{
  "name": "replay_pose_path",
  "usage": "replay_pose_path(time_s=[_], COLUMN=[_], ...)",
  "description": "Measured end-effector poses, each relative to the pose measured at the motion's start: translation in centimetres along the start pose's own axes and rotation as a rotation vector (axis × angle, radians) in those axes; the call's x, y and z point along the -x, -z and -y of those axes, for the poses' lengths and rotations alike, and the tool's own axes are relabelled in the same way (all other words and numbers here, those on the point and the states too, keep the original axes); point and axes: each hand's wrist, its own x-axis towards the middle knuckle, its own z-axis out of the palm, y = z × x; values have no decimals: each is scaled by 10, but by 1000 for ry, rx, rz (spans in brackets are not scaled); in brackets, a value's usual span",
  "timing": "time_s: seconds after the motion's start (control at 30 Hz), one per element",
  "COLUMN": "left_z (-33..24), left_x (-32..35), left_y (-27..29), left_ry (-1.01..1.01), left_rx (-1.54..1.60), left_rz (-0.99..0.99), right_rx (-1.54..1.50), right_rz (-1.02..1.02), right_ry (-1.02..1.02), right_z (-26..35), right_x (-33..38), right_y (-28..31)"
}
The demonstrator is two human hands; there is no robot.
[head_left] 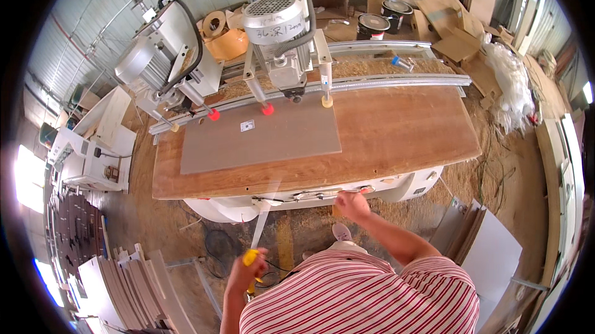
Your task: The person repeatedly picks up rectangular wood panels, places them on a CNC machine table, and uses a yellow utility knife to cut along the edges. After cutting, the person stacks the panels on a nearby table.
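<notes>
My left hand (pixel 250 267) is closed around a yellow tape measure (pixel 250 257) low in front of me. A pale, blurred strip (pixel 263 217), which looks like its blade, runs up from it to the table's front edge. My right hand (pixel 353 205) is at the machine's front panel (pixel 307 195), fingers curled; what they touch or hold is hidden. On the wooden machine table (pixel 403 123) lies a flat grey-brown board (pixel 266 142) with a small white label (pixel 247 125). Two drilling heads with motors (pixel 273 21) stand over its far edge, their red- and yellow-tipped rods reaching down to the board.
A metal rail (pixel 396 81) runs along the table's far side, with sawdust and a blue-capped bottle (pixel 401 63) behind it. Boards lean at lower left (pixel 124 284) and lower right (pixel 493 256). Cardboard (pixel 458 39) and clear plastic wrap (pixel 511 80) lie at far right. Cables (pixel 220 244) trail on the floor.
</notes>
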Motion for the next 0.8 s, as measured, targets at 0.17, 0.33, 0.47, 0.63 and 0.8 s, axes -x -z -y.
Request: replay_pose_path(time_s=[0.17,0.33,0.47,0.63,0.8], left_z=[53,45,57,96,51], left_x=[-5,2,-11,-24,-80], left_y=[40,9,11,-4,-40], left_ry=[-52,7,-108,-137,-251], left_rx=[498,226,538,550,730], left_rz=[-528,-293,-501,-661,-704], right_rx=[-188,-272,307,117,-786], right_rz=[-311,-284,-187,118,735], right_ry=[-97,-145,-242,-200,-582], right_z=[-30,-44,-14,13,61], right_x=[-74,-172,-217,-167,-107], right_y=[23,27,38,-12,-50])
